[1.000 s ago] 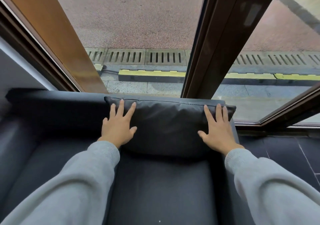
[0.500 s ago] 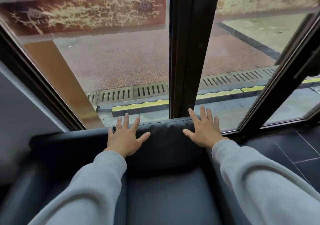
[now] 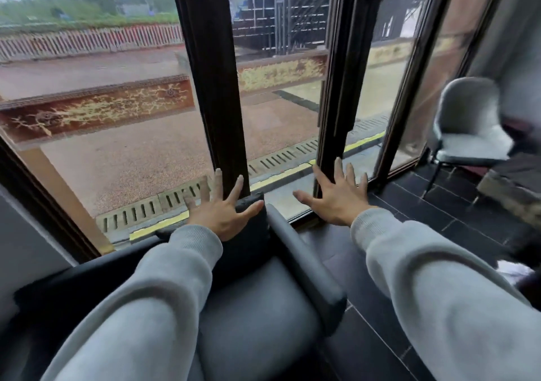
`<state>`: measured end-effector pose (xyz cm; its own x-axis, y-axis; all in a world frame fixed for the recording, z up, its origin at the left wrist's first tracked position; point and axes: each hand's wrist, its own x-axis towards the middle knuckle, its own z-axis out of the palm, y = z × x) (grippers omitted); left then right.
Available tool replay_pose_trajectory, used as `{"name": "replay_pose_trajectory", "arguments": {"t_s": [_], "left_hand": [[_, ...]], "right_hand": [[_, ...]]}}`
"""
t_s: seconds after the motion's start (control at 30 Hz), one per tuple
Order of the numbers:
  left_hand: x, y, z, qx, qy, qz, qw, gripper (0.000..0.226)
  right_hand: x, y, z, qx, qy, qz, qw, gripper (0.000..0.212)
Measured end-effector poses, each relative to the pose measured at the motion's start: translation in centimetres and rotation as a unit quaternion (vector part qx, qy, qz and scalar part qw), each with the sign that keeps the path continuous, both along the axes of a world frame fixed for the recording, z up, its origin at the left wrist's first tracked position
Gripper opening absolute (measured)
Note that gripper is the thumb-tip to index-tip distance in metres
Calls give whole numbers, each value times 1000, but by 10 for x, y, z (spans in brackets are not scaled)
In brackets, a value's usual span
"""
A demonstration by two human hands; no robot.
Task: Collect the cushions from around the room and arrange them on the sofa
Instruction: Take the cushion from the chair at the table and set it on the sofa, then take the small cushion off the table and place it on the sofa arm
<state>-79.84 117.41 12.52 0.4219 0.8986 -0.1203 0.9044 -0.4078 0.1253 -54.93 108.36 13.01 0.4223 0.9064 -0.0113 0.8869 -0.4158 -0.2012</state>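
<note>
A dark grey cushion (image 3: pixel 248 234) leans against the back of the dark sofa (image 3: pixel 263 307), at its right end beside the armrest (image 3: pixel 304 263). My left hand (image 3: pixel 222 210) hovers in front of the cushion's top with the fingers spread and holds nothing; whether it touches the cushion I cannot tell. My right hand (image 3: pixel 336 196) is open too, lifted off and to the right of the sofa, in front of the window frame. Both grey sleeves cover much of the sofa seat.
A tall window with dark wooden frames (image 3: pixel 213 87) stands right behind the sofa. A grey chair (image 3: pixel 471 128) stands at the right on the dark tiled floor (image 3: pixel 424 219). A low brown piece of furniture (image 3: pixel 512 187) lies beyond it.
Both hands have come off the cushion and lifted. My view has swung up and to the right, so the sofa now sits lower left and the chair has come into sight.
</note>
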Motion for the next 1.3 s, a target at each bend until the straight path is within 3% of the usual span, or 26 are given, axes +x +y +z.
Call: {"name": "replay_pose_trajectory", "arguments": {"t_s": [0.13,0.27,0.47,0.9,1.3], "left_hand": [[68,-69,44,10,-22,-87,996,110],[149,-158,70,48,-42,-156,986,102],[266,-322,86,33,-68,-259,963,104],[513,-696,46,-36,-65,-400,913,93],[752,-884,4,-57,-59,-508,858,92]], "right_hand": [[41,-108,40,7,-3,-78,997,105],[93,-224,69,16,-9,-152,988,107],[174,-425,85,16,-16,-270,963,106],[327,-896,66,-38,-14,-474,880,111],[487,-1101,12,-79,59,-601,793,105]]}}
